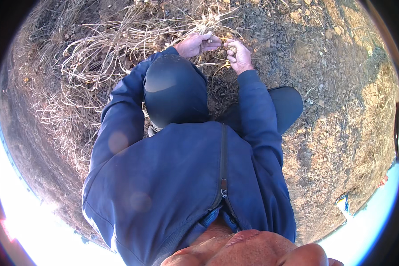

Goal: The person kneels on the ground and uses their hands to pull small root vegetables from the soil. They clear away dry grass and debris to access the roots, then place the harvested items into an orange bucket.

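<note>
My left hand (199,44) is stretched out over the ground beyond my knee, its thumb apart from the fingers; a small pale spot shows by the palm, and I cannot tell if it holds something. Facing it from the right, my right hand (238,55) has its fingers curled around several small pale pods (232,50) that look like peanuts. The fingertips of both hands are close together. Dry, pale plant stalks (119,36) lie in a heap left of and beyond my left hand. A cluster of pods (210,20) sits on the stalks just past it.
Dark soil with dry leaf litter (286,50) spreads to the right, turning to lighter clods and straw. My bent knees in dark trousers (176,89) are close below the hands. A white, blue and yellow packet or bag (343,202) lies far off at the lower right.
</note>
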Motion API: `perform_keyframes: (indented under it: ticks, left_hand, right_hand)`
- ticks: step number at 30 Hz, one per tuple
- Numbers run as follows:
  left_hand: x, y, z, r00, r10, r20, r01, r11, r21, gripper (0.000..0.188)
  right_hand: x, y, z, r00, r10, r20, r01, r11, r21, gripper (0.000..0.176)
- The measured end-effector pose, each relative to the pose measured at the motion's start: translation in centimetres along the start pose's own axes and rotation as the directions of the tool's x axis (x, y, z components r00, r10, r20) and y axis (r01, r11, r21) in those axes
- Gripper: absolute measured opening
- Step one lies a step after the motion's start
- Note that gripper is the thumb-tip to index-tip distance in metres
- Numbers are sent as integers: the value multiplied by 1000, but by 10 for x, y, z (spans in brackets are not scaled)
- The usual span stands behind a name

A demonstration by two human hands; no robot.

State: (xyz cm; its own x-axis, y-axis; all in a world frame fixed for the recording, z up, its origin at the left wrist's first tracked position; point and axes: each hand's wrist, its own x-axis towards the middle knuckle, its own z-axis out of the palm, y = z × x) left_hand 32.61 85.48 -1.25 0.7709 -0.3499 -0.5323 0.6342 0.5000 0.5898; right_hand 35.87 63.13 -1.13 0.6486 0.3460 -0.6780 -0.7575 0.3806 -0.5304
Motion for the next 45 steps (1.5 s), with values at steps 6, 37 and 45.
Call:
perform_keyframes:
  ticks: [6, 37, 45]
  left_hand:
    - [-17, 28, 9, 998, -9, -57, 48, 678, 733, 67]
    - [8, 35, -7, 705, 694, 148, -120, -90, 989, 46]
    - [10, 40, -10, 870, 493, -15, 1, 29, 1000, 56]
  right_hand:
    - [4, -10, -15, 955, -205, -214, 118, 926, -359, 23]
    - [48, 85, -5, 916, -362, 171, 96, -216, -972, 29]
    - [44, 88, -3, 907, -292, 302, 190, -356, -915, 25]
